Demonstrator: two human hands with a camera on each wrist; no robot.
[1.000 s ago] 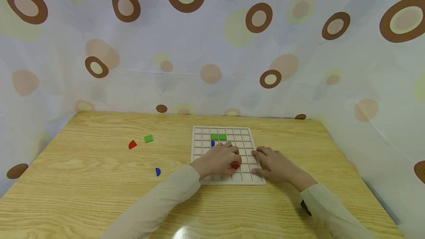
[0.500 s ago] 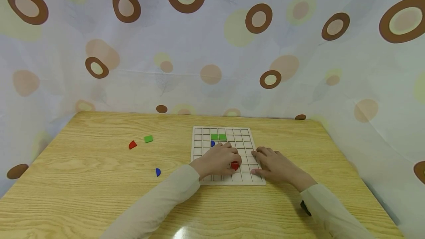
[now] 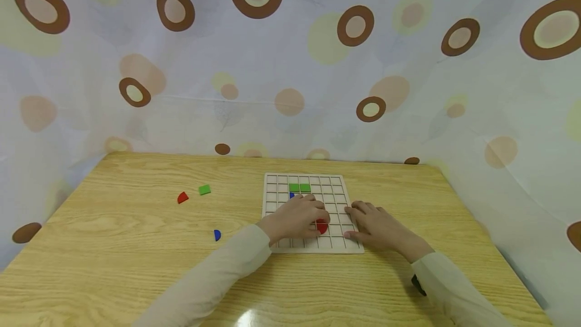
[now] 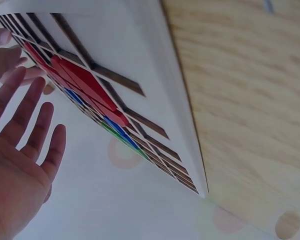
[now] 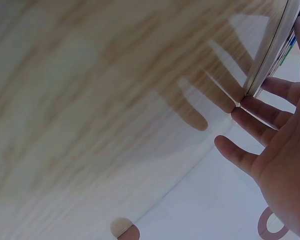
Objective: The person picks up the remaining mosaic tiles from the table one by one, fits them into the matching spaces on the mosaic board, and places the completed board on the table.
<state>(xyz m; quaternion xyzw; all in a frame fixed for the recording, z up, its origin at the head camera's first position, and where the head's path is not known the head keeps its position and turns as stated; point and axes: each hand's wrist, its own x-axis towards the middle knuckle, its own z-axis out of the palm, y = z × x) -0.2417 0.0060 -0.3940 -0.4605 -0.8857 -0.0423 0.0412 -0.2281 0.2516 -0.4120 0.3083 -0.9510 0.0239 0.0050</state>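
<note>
the red piece lies on the gridded board, right by the thumb and index fingertips of the left hand. those fingers are loosely bent and spread, with no clear pinch on it. the right hand is relaxed too, fingertips and thumb resting at the board's edge. the piece looks light, thin and stiff, probably smooth enough to skid under a fingertip, and hard to break. its sides seem the best hold, between thumb and index finger, rather than its flat face.
</note>
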